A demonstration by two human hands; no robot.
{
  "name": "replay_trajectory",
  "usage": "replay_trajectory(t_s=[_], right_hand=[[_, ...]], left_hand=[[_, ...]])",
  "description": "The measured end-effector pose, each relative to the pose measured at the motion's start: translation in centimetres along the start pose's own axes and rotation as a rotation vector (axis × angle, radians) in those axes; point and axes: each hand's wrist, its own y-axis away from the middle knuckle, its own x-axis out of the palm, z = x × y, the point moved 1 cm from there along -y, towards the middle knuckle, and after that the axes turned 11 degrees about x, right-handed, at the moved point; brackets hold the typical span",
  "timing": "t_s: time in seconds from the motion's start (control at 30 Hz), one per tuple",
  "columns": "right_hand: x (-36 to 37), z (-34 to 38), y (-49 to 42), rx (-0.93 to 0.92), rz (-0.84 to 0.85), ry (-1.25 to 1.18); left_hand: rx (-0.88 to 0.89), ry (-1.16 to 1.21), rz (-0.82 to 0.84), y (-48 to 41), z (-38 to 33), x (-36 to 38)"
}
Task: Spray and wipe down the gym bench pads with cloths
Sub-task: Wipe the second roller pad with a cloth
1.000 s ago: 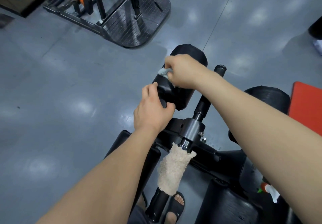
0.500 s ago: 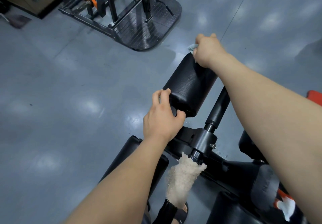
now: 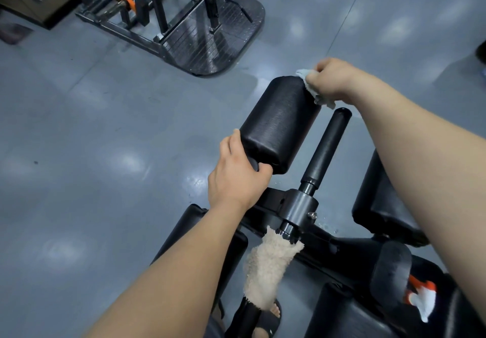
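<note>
The right hand [image 3: 334, 81] clutched one pale cloth [image 3: 304, 74] against the far end of one black roller pad [image 3: 281, 122]. The left hand [image 3: 236, 179] gripped its near end. A second, beige cloth [image 3: 268, 266] hung near the left wrist.

No word, brand mark, number or sign can be read anywhere in view. The black roller pad [image 3: 281, 124], the pale cloth [image 3: 305, 74], the orange-and-white spray bottle [image 3: 420, 298] and the weight machine [image 3: 200, 40] on the floor beyond show no legible marking.
</note>
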Motion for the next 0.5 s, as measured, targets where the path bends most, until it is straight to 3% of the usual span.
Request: replay_trajectory(t_s=[0.2,0.5], right_hand=[[0.2,-0.2,0.6,-0.084,-0.086,0.049],[4.6,2.7,4.7,-0.395,-0.163,0.293]], left_hand=[[0.003,-0.008,0.001,-0.1,0.0,0.2],[-0.010,-0.031,0.012,-0.1,-0.2,0.2]])
